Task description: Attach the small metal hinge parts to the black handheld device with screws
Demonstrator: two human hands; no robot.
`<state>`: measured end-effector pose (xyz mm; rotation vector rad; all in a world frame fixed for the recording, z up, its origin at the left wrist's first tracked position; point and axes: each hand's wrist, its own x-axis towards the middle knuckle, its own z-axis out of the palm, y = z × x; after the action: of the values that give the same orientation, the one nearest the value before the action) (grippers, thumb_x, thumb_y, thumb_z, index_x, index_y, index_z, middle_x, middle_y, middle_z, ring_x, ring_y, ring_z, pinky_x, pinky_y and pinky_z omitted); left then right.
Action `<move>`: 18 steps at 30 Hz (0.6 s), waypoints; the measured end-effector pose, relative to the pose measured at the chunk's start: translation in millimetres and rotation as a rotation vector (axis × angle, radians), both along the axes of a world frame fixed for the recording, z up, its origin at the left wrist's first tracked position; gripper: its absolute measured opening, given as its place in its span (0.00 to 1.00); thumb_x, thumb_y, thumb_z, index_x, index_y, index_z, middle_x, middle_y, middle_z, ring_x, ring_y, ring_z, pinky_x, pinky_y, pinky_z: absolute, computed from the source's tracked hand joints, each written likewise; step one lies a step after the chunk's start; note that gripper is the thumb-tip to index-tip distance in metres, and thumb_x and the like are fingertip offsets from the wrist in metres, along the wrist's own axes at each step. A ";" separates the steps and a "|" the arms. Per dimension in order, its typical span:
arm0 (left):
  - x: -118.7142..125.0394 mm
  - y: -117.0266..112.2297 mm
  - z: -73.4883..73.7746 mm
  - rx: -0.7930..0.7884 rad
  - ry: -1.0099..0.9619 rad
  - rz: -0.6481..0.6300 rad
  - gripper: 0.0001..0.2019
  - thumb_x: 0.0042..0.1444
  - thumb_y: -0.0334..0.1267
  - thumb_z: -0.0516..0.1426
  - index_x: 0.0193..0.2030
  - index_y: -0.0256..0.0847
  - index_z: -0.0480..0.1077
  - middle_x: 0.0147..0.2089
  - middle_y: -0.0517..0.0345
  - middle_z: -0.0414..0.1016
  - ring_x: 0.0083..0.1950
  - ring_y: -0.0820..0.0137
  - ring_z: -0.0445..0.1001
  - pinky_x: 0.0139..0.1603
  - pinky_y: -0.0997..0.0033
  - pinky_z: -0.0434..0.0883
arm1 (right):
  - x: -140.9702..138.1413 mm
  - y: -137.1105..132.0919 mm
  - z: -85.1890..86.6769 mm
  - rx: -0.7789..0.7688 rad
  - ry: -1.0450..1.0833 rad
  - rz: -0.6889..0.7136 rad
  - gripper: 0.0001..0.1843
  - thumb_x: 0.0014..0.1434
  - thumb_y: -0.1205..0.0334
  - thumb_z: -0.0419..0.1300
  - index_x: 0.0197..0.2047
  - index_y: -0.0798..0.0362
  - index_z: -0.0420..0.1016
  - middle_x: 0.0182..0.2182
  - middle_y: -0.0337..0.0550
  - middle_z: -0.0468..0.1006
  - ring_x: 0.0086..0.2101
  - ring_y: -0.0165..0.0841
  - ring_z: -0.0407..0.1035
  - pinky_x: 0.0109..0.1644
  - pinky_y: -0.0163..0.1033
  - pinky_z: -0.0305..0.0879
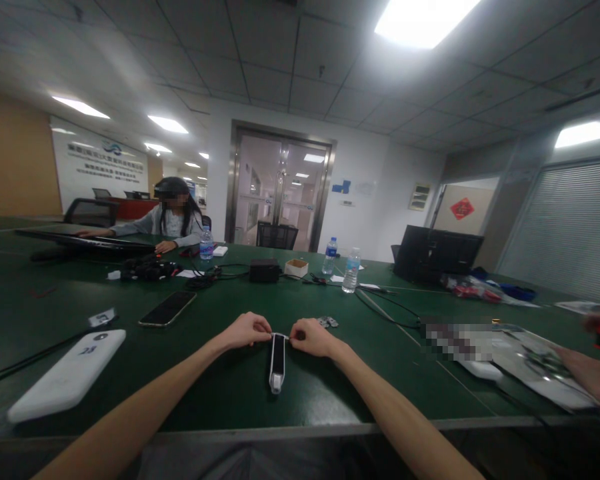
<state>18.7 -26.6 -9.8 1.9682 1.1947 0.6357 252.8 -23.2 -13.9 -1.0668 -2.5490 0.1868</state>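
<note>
A slim white pen-shaped device point(277, 360) with a long dark screen lies on the green table, its narrow tip toward me. At its far end runs a thin white cord point(283, 336). My left hand point(247, 331) is closed in a pinch at the cord's left side, beside the device. From the right, my right hand point(313, 337) pinches the cord's other side. The fingertips are small, and their exact hold is partly hidden. Just beyond my right hand sit small grey pieces point(329, 322).
To the left lie a dark phone point(168, 309) and a large white case point(70, 377). Water bottles point(351, 272), a black box point(265, 271) and cables stand farther back. A person point(173, 217) sits across the table; another person's hand point(587, 370) is at right.
</note>
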 end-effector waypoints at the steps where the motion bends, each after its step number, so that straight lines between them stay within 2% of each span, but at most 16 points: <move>1: -0.2 0.5 -0.6 0.005 0.001 0.000 0.23 0.42 0.53 0.61 0.38 0.33 0.73 0.35 0.52 0.77 0.29 0.72 0.70 0.22 0.76 0.65 | 0.0 -0.1 0.1 0.002 -0.002 0.002 0.06 0.52 0.65 0.58 0.30 0.55 0.77 0.27 0.39 0.75 0.27 0.27 0.66 0.32 0.29 0.58; 10: -2.0 3.6 -3.4 0.010 0.015 -0.014 0.21 0.45 0.52 0.61 0.38 0.35 0.73 0.36 0.54 0.76 0.30 0.72 0.71 0.23 0.77 0.66 | 0.1 0.8 -0.8 0.014 0.003 0.018 0.06 0.51 0.66 0.58 0.30 0.55 0.77 0.26 0.39 0.75 0.26 0.27 0.66 0.32 0.29 0.59; 18: 0.9 -3.2 3.6 0.019 0.034 0.004 0.21 0.45 0.51 0.60 0.38 0.35 0.72 0.35 0.54 0.75 0.31 0.71 0.71 0.23 0.77 0.66 | -0.1 0.7 0.0 -0.003 0.008 0.013 0.06 0.51 0.66 0.58 0.30 0.55 0.78 0.26 0.39 0.75 0.27 0.27 0.66 0.32 0.29 0.59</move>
<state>19.6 -29.8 -6.2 2.0000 1.2172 0.6201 252.7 -22.5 -13.9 -1.0493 -2.5497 0.1984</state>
